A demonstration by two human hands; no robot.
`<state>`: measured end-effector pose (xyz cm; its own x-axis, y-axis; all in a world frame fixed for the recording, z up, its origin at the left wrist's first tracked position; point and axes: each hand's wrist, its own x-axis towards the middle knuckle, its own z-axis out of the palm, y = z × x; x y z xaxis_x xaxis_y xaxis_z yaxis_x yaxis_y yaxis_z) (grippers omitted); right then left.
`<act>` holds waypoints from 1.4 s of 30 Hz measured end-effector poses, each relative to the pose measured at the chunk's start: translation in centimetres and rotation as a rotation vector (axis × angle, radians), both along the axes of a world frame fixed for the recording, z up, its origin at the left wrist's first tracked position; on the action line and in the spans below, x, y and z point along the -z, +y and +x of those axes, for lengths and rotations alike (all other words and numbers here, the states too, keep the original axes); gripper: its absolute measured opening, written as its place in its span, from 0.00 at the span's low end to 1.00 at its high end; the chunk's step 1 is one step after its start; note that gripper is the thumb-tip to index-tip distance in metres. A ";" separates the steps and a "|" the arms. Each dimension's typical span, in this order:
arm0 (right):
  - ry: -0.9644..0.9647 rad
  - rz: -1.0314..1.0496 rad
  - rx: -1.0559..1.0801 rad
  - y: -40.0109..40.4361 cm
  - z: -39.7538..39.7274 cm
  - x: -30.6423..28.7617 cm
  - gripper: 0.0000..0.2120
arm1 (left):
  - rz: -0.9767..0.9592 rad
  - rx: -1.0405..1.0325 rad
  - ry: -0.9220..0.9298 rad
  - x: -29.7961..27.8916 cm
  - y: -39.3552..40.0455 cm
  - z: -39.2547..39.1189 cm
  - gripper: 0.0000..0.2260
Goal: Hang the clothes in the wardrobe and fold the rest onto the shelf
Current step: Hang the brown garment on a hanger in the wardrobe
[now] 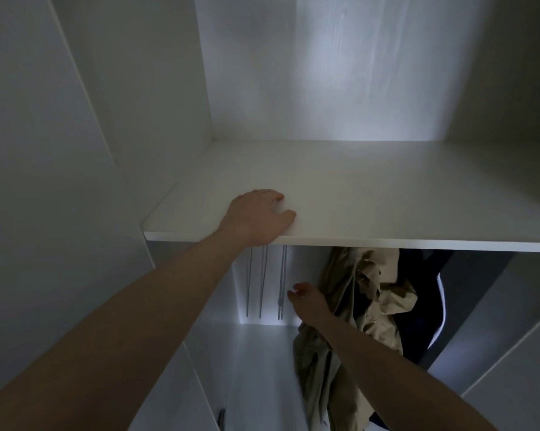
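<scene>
White wardrobe interior [340,73], dimly lit, fills the frame; side panels run up the left and right edges, back panel brighter at upper centre.

Item: shelf [386,194], white, flat, spanning centre of frame from left panel to right edge; front lip runs across the middle.

Item: left hand [257,217], centre left, resting palm-down on the shelf at its front edge. Fingers loosely spread and slightly bent on the surface, thumb lying along the lip; it holds nothing. Bare forearm runs down to the lower left corner.

Item: right hand [307,301], lower centre, below the shelf, reaching into the hanging space. Fingers are bent and blurred; whether they grip anything cannot be told. It sits just beside the left edge of the beige garment, forearm crossing in front of the fabric towards the lower right.

Item: beige garment [368,293], crumpled, hanging beneath the shelf, right of centre, trailing down to the bottom edge.

Item: dark garment [424,293], navy or black with a pale stripe, hanging just right of the beige one, touching it.

Item: thin grey hangers [264,281], several, hanging below the shelf left of the right hand, bare.
</scene>
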<state>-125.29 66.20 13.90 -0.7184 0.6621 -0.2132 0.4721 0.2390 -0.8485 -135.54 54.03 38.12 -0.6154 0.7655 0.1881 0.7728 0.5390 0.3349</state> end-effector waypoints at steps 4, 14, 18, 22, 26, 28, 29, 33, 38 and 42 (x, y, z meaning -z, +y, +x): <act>-0.052 -0.066 0.075 -0.1 -3.1 1.6 0.14 | -0.007 0.004 0.003 0.0 0.1 -0.2 0.28; -0.096 -0.023 0.063 -0.3 -5.8 2.4 0.16 | 0.017 0.013 -0.003 0.0 0.0 0.0 0.28; -0.048 -0.099 0.078 -0.4 -6.3 2.3 0.12 | 0.018 0.017 -0.012 -0.1 -0.2 0.1 0.28; 0.038 -0.207 0.144 -0.3 -7.0 3.3 0.11 | 0.020 0.006 -0.023 -0.3 -0.2 0.3 0.28; 0.099 -0.253 0.200 -0.4 -6.4 3.0 0.14 | 0.011 0.000 -0.022 -0.4 -0.2 0.4 0.29; 0.111 -0.197 0.222 -0.5 -5.5 2.1 0.15 | 0.019 -0.006 -0.025 -0.4 -0.2 0.5 0.28; 0.123 -0.168 0.238 -0.5 -5.1 1.5 0.15 | 0.022 -0.009 -0.026 -0.4 -0.2 0.5 0.28; 0.255 -0.185 0.356 -0.9 -3.5 -0.3 0.14 | 0.017 -0.013 -0.036 -0.4 -0.2 0.6 0.29; 0.358 -0.234 0.463 -0.9 -2.7 -1.3 0.14 | 0.033 -0.026 -0.031 -0.3 -0.2 0.5 0.28; 0.399 -0.248 0.508 -1.1 -1.7 -1.9 0.14 | 0.036 -0.029 -0.032 -0.3 -0.1 0.4 0.28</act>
